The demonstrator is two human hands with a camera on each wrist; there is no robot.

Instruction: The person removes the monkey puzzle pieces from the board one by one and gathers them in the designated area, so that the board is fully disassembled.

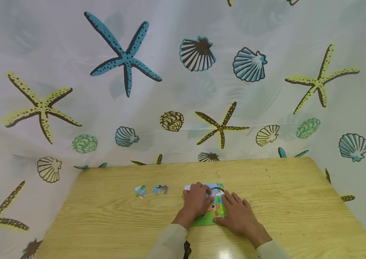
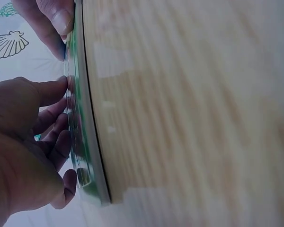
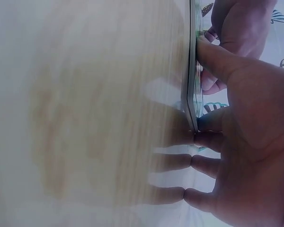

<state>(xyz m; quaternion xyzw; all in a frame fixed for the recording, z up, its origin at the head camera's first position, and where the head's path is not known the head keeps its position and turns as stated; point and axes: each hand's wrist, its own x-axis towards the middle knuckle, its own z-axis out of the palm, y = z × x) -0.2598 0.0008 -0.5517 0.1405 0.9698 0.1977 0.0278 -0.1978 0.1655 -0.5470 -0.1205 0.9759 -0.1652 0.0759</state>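
Observation:
A jigsaw puzzle board [image 1: 213,217] with a bright cartoon animal picture lies flat on the wooden table. My left hand [image 1: 197,198] is over its left half, fingers bent down and fingertips touching the picture. In the left wrist view, the thumb and fingertips of the left hand [image 2: 28,142] meet the board's face [image 2: 87,161]. Along the right edge rests my right hand [image 1: 238,213], thumb on the board and the other fingers spread. The right wrist view shows fingertips of the right hand [image 3: 255,123] on the table beside the board's edge [image 3: 185,90]. Both hands hide much of the picture.
Two loose puzzle pieces lie left of the board: one piece [image 1: 141,191] with green and blue, and another piece [image 1: 161,189] with an orange-brown figure. Behind the wooden table [image 1: 111,223] hangs a white cloth [image 1: 176,90] printed with starfish and shells.

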